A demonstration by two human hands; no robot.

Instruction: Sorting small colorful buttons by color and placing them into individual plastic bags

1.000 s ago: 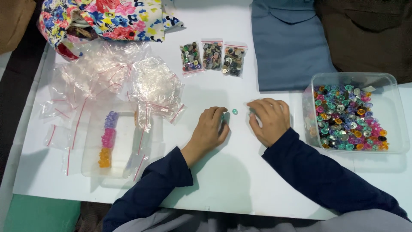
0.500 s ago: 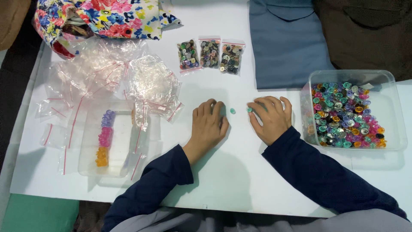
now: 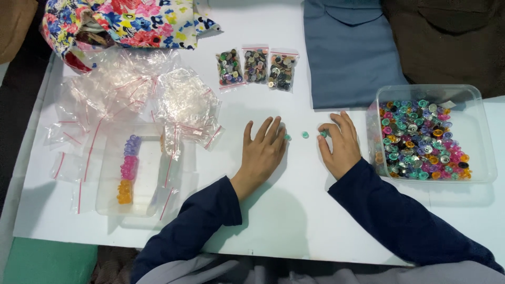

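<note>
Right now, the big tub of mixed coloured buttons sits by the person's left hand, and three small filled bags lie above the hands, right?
Not quite: in the head view the tub of buttons sits by the right hand, not the left. The three filled bags do lie above the hands.

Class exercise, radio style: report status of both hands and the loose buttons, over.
Left hand flat, fingertips at a teal button. Right hand pinching another. Third button loose between them. Nothing blocking.

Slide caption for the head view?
Both hands rest flat beside small teal buttons on the white table.
</note>
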